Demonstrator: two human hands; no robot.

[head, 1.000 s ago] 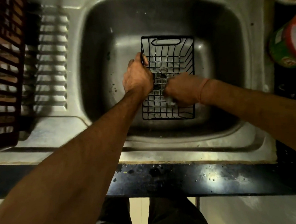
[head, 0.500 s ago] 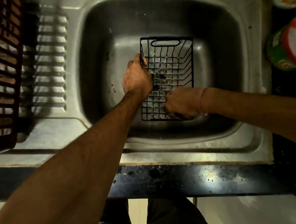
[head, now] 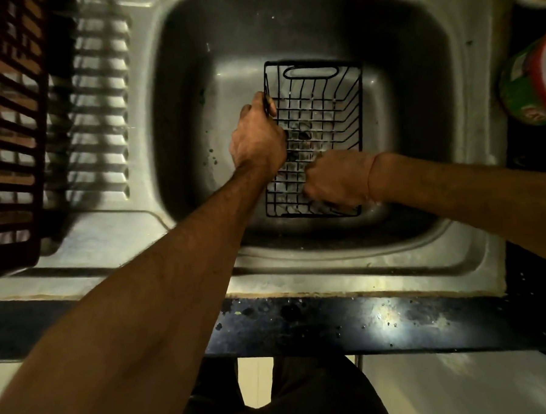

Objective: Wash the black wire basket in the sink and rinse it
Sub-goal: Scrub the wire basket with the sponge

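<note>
The black wire basket point(head: 322, 87) lies in the steel sink point(head: 196, 93), its handle slot at the far end. My left hand point(head: 257, 138) grips the basket's left rim. My right hand point(head: 336, 178) is inside the basket near its front end, curled into a fist on the wire floor. A pale grey bit of scrubber point(head: 324, 206) shows under the fist; the rest is hidden.
A dark red slatted crate point(head: 5, 126) stands on the ribbed drainboard point(head: 101, 98) at the left. A green and red container point(head: 531, 82) sits right of the sink. The black counter edge point(head: 366, 322) runs along the front.
My right fist slid toward the basket's near end, then came back a little. The left hand kept its hold on the rim and the basket barely shifted.
</note>
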